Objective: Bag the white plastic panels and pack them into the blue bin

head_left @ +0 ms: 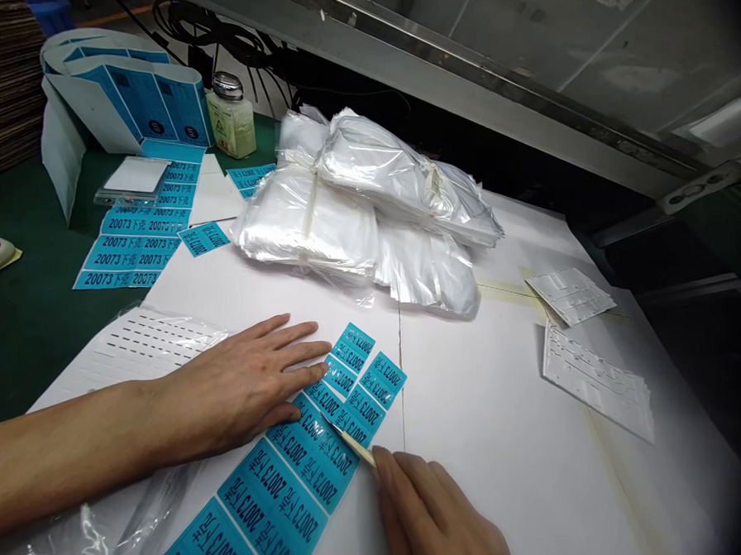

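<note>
I see the strip of blue labels lying flat on the white paper, in the lower middle of the view. Its long axis runs slantwise, from the near left to the far right, and its far end is divided into two narrow columns with a white gap between them. The dark printed characters are tilted with the strip.

My left hand lies palm down, with the fingers apart and stretched out; the index finger and the thumb reach onto the left edge of the labels. My right hand is closed, its fingers pinching the thin cutting tool. This tool has a pale, smooth handle; its long axis goes across the strip, and the slim tip points to the far left, over the labels.

Beyond the hands, the clear plastic bags are heaped in banded bundles, shiny and wrinkled. On the green table, the folded label stack makes curved loops beside a squarish bottle with a domed metal cap. To the right lie stiff, flat white pieces, rectangular in shape, with fine relief on their surface.
</note>
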Demonstrator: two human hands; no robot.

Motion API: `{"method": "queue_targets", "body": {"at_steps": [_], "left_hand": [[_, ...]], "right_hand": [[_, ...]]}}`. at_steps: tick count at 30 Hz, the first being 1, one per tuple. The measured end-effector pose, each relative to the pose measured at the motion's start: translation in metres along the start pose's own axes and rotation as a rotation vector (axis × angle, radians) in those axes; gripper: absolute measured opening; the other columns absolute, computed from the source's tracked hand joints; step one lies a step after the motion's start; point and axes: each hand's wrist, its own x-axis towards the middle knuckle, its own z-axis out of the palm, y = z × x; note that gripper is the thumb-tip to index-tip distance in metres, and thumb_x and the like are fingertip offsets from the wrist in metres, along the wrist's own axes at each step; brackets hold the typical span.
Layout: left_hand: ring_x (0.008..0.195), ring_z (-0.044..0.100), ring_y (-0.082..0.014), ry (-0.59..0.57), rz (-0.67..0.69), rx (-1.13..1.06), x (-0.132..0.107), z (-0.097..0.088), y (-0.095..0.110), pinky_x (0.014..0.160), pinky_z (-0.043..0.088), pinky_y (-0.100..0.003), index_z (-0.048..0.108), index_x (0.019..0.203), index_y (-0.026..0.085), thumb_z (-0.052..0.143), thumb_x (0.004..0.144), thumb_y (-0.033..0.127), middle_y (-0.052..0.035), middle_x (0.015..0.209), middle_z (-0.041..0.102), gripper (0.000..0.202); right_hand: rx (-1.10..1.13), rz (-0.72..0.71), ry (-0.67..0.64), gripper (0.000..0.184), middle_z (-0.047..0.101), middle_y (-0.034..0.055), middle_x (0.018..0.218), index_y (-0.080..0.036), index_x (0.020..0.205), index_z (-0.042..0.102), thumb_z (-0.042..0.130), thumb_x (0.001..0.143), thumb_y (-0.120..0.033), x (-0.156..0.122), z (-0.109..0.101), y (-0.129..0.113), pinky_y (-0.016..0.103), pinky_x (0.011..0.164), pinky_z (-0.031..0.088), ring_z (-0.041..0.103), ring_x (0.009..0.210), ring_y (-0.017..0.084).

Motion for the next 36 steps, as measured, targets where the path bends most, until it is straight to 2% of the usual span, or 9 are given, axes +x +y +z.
{"method": "queue_targets", "body": {"at_steps": [12,18,21,25,27,28,31,33,36], "left_hand": [[0.138,0.025,-0.0255,-0.038,0.001,0.021,0.000,-0.002,0.002,0.112,0.018,-0.047,0.038,0.135,0.032,0.048,0.090,0.040,0.0015,0.146,0.038,0.047],[0.137,0.026,-0.0258,-0.060,-0.008,0.022,0.001,-0.009,0.007,0.112,0.019,-0.048,0.038,0.135,0.030,0.047,0.091,0.039,0.0012,0.146,0.038,0.046],[0.137,0.026,-0.0261,-0.084,-0.032,0.019,0.001,-0.017,0.012,0.112,0.020,-0.048,0.039,0.135,0.029,0.047,0.091,0.037,0.0001,0.146,0.039,0.045],[0.136,0.028,-0.0228,-0.072,-0.023,-0.019,0.001,-0.029,0.025,0.112,0.023,-0.046,0.030,0.139,0.024,0.042,0.091,0.025,-0.0028,0.145,0.041,0.049],[0.133,0.035,-0.0211,-0.017,-0.099,-0.046,0.001,-0.033,0.037,0.109,0.030,-0.043,0.026,0.140,0.019,0.035,0.092,0.022,-0.0076,0.142,0.043,0.049],[0.129,0.040,-0.0227,0.011,-0.179,-0.053,0.001,-0.035,0.044,0.106,0.035,-0.043,0.026,0.140,0.017,0.034,0.092,0.025,-0.0111,0.140,0.046,0.049],[0.112,0.053,-0.0333,0.021,-0.448,-0.025,0.004,-0.034,0.069,0.091,0.046,-0.049,0.031,0.138,0.011,0.046,0.084,0.048,-0.0202,0.128,0.052,0.067],[0.108,0.053,-0.0388,-0.041,-0.543,0.000,0.007,-0.030,0.086,0.089,0.045,-0.054,0.037,0.136,0.009,0.061,0.069,0.058,-0.0227,0.124,0.053,0.086],[0.110,0.050,-0.0403,-0.129,-0.589,-0.023,0.013,-0.028,0.105,0.094,0.041,-0.055,0.046,0.129,0.009,0.074,0.058,0.053,-0.0223,0.123,0.053,0.089]], "right_hand": [[-0.052,-0.001,-0.014,0.030,0.068,0.0091,0.089,-0.011,0.114,0.061,0.048,0.088,-0.017,-0.009,-0.006,0.000,0.023,0.048,0.053,0.064,0.069,0.018],[-0.048,0.019,-0.005,0.028,0.068,0.0092,0.090,-0.012,0.113,0.060,0.047,0.089,-0.017,-0.018,-0.008,0.002,0.024,0.051,0.054,0.065,0.070,0.018],[0.112,0.080,0.010,0.026,0.066,0.0087,0.092,-0.014,0.113,0.058,0.048,0.089,-0.016,-0.022,-0.010,0.003,0.022,0.057,0.054,0.064,0.074,0.016],[0.370,0.273,0.122,0.021,0.062,0.0058,0.090,-0.018,0.110,0.055,0.045,0.092,-0.018,-0.019,-0.012,0.008,0.020,0.066,0.053,0.062,0.077,0.012],[0.354,0.371,0.190,0.021,0.062,0.0060,0.092,-0.018,0.110,0.054,0.043,0.093,-0.023,-0.018,-0.013,0.013,0.021,0.066,0.053,0.062,0.077,0.013],[0.320,0.410,0.214,0.022,0.061,0.0065,0.093,-0.019,0.110,0.054,0.041,0.094,-0.027,-0.018,-0.014,0.017,0.022,0.066,0.053,0.062,0.079,0.014],[0.139,0.464,0.252,0.028,0.061,0.0076,0.095,-0.020,0.108,0.055,0.036,0.095,-0.036,-0.025,-0.015,0.036,0.028,0.065,0.055,0.062,0.084,0.019],[-0.013,0.447,0.266,0.032,0.062,0.0076,0.092,-0.020,0.107,0.056,0.033,0.094,-0.039,-0.035,-0.012,0.054,0.032,0.061,0.055,0.063,0.082,0.021],[-0.145,0.298,0.316,0.032,0.064,0.0073,0.083,-0.020,0.102,0.059,0.036,0.093,-0.040,-0.052,0.005,0.085,0.034,0.057,0.056,0.064,0.072,0.022]]}}
